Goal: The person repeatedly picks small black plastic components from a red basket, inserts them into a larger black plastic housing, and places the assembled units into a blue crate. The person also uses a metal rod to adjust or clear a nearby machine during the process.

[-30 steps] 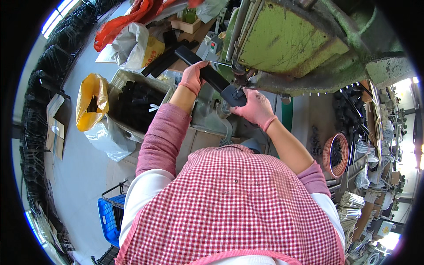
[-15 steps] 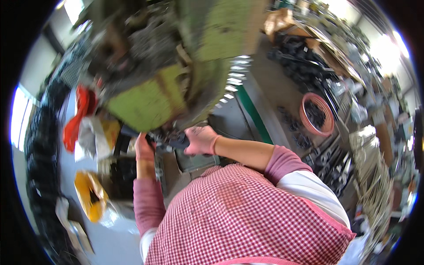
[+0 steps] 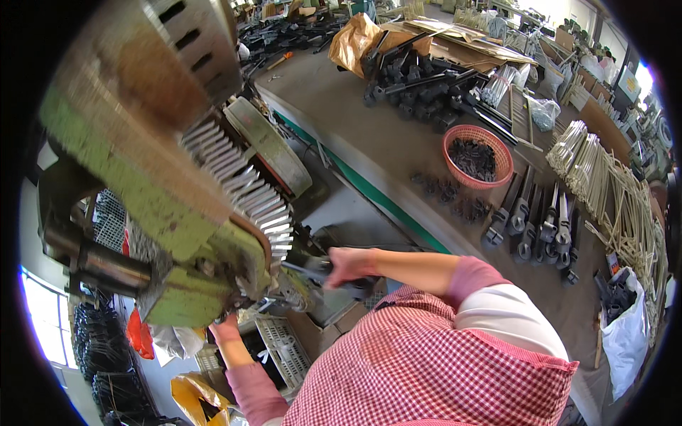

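Black bar (image 3: 309, 268) sits squeezed in my right grip (image 3: 349, 265) beside the green machine (image 3: 186, 299), a holding step that seems to need steadiness next, but I can't tell if my half-hidden left grip (image 3: 226, 329) is closed.

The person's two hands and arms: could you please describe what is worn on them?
The right hand and the left hand wear pink gloves; the left one is partly hidden. Past a bare stretch come dusty-pink oversleeves, then white sleeves higher up. The gloves look slightly blurred, so no markings can be told.
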Action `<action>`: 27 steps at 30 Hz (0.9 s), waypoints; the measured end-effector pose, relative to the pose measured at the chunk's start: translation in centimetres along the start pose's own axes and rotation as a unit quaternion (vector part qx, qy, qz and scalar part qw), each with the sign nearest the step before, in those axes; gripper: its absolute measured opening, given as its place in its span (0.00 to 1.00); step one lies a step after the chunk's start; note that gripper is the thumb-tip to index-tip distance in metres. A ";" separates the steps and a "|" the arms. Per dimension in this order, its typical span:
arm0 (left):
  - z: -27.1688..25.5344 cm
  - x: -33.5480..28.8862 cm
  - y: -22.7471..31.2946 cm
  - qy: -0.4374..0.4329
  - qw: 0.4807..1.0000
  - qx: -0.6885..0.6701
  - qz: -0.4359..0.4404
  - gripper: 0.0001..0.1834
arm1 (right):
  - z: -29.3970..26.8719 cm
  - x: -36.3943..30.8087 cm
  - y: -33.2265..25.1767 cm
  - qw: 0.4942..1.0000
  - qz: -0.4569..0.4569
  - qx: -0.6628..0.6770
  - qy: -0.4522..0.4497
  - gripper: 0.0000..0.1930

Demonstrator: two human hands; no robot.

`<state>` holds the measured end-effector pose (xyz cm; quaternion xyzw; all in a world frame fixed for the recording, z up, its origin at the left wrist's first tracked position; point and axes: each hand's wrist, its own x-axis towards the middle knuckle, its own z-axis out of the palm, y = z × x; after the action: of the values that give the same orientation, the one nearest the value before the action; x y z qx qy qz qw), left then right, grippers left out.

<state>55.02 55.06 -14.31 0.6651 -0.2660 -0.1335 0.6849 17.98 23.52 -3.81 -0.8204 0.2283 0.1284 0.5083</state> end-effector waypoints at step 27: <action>23.9 -20.4 -5.6 -0.312 0.885 0.136 -0.318 0.10 | -16.8 -27.6 42.6 0.549 0.565 -0.145 0.599 0.27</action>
<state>26.21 45.46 -24.29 0.7246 -0.2556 -0.5074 0.3901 -27.75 -0.89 -17.05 -0.4717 0.8747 -0.1006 -0.0490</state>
